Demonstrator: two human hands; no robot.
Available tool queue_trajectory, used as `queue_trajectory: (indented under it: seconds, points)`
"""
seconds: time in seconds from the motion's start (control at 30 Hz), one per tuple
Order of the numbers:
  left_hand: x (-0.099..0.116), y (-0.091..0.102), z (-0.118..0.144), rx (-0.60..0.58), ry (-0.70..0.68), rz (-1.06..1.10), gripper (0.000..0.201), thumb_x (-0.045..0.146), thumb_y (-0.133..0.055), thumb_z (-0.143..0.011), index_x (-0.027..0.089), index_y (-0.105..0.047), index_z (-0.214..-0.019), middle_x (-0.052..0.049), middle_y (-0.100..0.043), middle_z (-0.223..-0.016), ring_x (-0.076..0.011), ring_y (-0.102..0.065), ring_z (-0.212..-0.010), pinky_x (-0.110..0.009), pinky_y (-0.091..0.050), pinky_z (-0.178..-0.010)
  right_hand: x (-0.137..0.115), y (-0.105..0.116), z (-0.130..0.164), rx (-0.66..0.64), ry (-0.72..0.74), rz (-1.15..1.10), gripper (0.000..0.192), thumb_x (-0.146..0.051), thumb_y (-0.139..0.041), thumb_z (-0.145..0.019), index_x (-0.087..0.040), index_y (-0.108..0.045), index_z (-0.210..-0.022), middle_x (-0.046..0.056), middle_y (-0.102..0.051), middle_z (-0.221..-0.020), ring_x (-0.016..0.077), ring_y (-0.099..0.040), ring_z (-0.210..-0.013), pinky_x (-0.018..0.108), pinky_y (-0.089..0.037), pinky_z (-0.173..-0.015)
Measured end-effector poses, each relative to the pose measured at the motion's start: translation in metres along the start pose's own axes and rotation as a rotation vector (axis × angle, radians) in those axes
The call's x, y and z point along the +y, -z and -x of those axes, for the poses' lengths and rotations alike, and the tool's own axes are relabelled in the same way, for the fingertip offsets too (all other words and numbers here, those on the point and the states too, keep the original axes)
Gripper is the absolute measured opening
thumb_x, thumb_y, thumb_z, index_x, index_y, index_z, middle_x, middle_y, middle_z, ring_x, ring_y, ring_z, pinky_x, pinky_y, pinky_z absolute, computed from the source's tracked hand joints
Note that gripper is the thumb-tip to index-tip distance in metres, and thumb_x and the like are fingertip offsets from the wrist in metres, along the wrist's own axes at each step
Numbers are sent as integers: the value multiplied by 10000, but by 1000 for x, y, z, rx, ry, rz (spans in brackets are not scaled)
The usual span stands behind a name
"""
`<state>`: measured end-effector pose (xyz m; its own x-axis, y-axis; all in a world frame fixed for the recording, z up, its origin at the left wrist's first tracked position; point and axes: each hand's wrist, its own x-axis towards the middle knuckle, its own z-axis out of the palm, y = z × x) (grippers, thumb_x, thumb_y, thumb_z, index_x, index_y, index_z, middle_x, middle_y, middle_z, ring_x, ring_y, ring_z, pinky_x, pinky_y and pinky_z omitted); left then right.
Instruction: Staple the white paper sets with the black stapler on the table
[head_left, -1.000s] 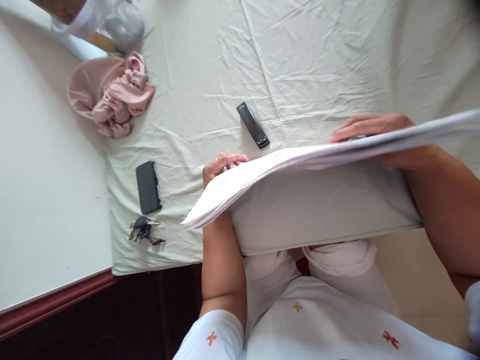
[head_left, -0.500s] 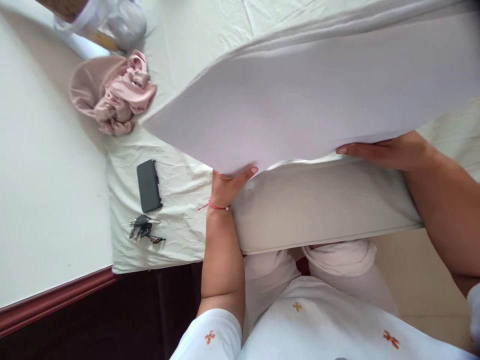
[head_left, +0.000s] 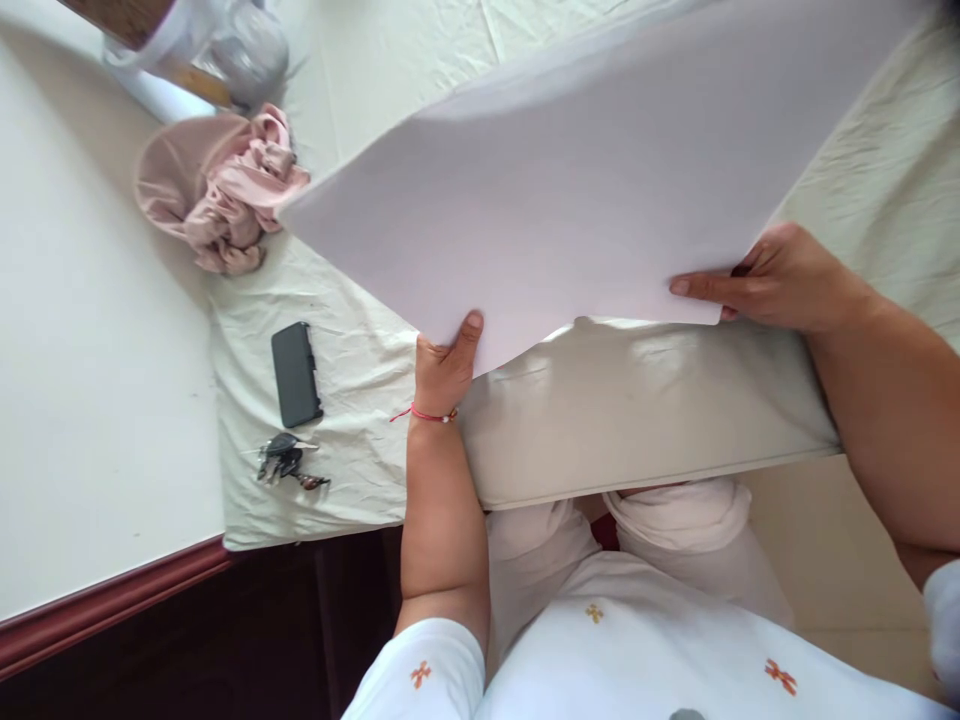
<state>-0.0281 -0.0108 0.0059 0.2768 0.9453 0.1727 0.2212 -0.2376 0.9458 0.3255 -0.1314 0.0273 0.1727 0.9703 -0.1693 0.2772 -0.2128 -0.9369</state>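
A large sheet of white paper slants across the upper middle of the view, slightly bowed. My left hand is closed on its lower left edge, the thumb lying on top and the fingers hidden beneath. On the lower right corner, my right hand pinches the paper, its thumb flat on the upper face and the other fingers mostly underneath. Below the sheet, between my forearms, lies a smooth greyish-beige flat surface with a seamed front edge. Whether more than one sheet is held I cannot tell.
A pale green cloth covers the table. On its left side lie a black phone, a bunch of keys and a crumpled pink cloth. A container stands at the upper left, beside a white wall.
My right hand has moved slightly up and left, drawing the paper's right side inward so its corner shows. The layered far edge now looks flatter. My left thumb has shifted slightly up and left.
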Motion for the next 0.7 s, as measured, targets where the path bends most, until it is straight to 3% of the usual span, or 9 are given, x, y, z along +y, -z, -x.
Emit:
queue_trajectory:
  seconds: [0.1,0.17,0.23,0.27,0.33,0.4,0.5,0.6,0.7]
  points:
    - [2,2,-1,-42,153,74,445,613,-769,-857,195,-722,-1002,-28,-735,-776,-182,-751,-685,-311,-685,-711,-2,2,-2,23,-38,-46,435,-543,-888,-742,-189,-665,-622,-19,-501,-551,86,-402,-478,288,-405,-449]
    - [2,7,0,-111,234,130,422,618,-794,-828,209,-705,-879,21,-621,-580,-117,-562,-386,-253,-537,-379,-5,3,-2,106,-7,-229,445,-604,-875,-734,-198,-696,-703,-11,-590,-619,99,-473,-509,290,-427,-484]
    - [3,14,3,-220,284,186,435,628,-807,-805,217,-673,-761,41,-531,-474,-89,-412,-268,-233,-335,-229,-11,6,-1,201,22,-408,480,-690,-812,-753,-223,-701,-777,-4,-688,-739,158,-608,-620,346,-510,-595]
    - [5,18,6,-297,302,206,452,636,-808,-797,217,-659,-719,41,-505,-444,-91,-393,-250,-232,-295,-212,-14,9,-1,258,42,-481,496,-737,-751,-780,-246,-716,-842,-7,-730,-823,198,-662,-699,379,-533,-649]
    - [11,23,11,-479,329,222,478,634,-826,-774,209,-637,-664,39,-490,-426,-83,-375,-240,-224,-298,-218,-19,15,-1,173,-19,-480,502,-751,-656,-850,-262,-740,-927,0,-763,-879,240,-705,-765,408,-534,-695]
    - [19,23,13,-711,396,208,447,612,-830,-782,206,-659,-709,36,-515,-451,-88,-411,-261,-227,-360,-252,-20,21,-1,152,-44,-482,552,-745,-550,-942,-249,-789,-969,33,-740,-804,183,-659,-696,341,-504,-641]
    - [31,16,11,-1064,474,118,462,649,-739,-854,202,-665,-763,9,-573,-511,-112,-500,-330,-228,-403,-291,-14,23,-4,-153,-112,-468,707,-868,-589,-826,-211,-818,-954,101,-779,-825,218,-699,-694,339,-528,-608]
    - [40,7,6,-1210,431,-26,478,637,-652,-920,191,-646,-748,-3,-611,-562,-110,-541,-380,-213,-400,-324,-1,20,-4,-435,-157,-403,813,-932,-542,-792,-206,-818,-1032,130,-811,-933,273,-756,-772,398,-595,-674]
    - [46,0,6,-1234,338,-169,447,553,-587,-972,181,-662,-735,-7,-643,-578,-118,-585,-430,-213,-422,-380,7,15,-2,-561,-142,-355,771,-893,-534,-841,-200,-815,-1033,121,-813,-921,252,-758,-741,399,-605,-692]
